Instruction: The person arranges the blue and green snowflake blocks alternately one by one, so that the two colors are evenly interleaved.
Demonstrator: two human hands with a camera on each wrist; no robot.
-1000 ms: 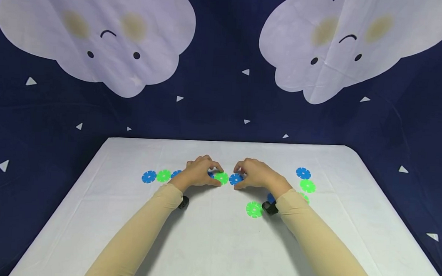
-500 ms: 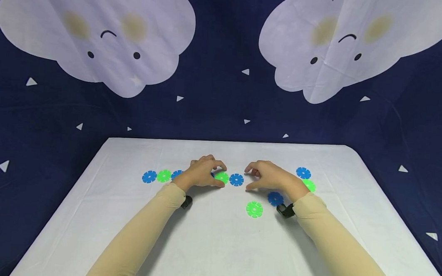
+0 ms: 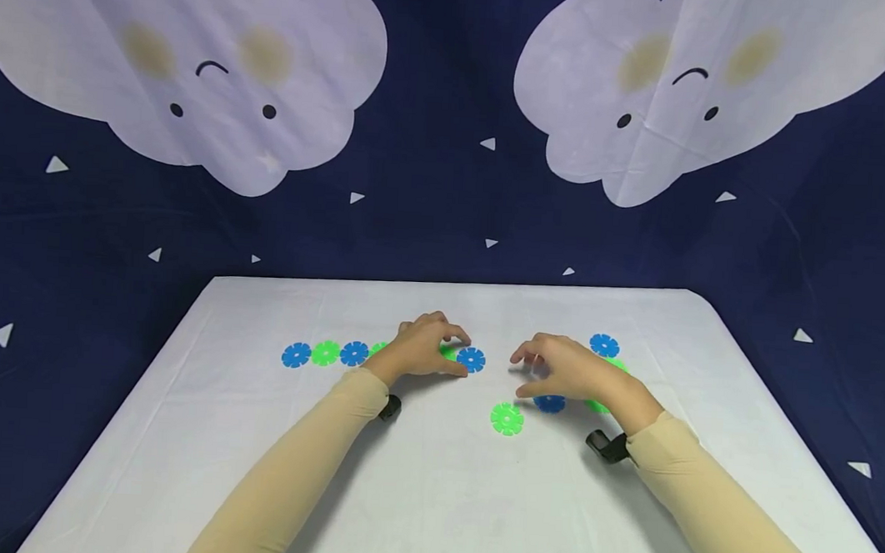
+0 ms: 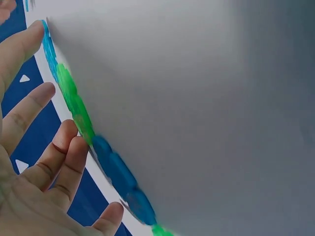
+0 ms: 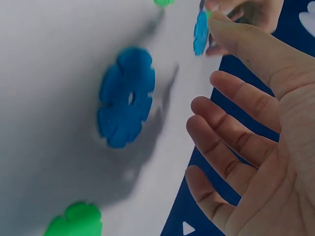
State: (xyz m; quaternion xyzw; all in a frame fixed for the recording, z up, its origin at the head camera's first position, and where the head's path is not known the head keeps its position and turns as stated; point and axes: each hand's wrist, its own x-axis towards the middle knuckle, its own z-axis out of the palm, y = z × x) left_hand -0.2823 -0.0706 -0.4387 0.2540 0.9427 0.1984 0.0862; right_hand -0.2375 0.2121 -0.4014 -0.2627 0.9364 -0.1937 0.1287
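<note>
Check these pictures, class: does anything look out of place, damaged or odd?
Yes, in the head view: the left cloud and right cloud on the backdrop look upside down, their eyes below their mouths. None of the visible discs looks broken, though the left hand and right hand partly cover some.

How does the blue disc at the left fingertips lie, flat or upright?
Flat: in head view, the blue disc shows its round face.

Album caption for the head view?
Left hand over a blue and green disc row, right hand near another blue disc.
</note>
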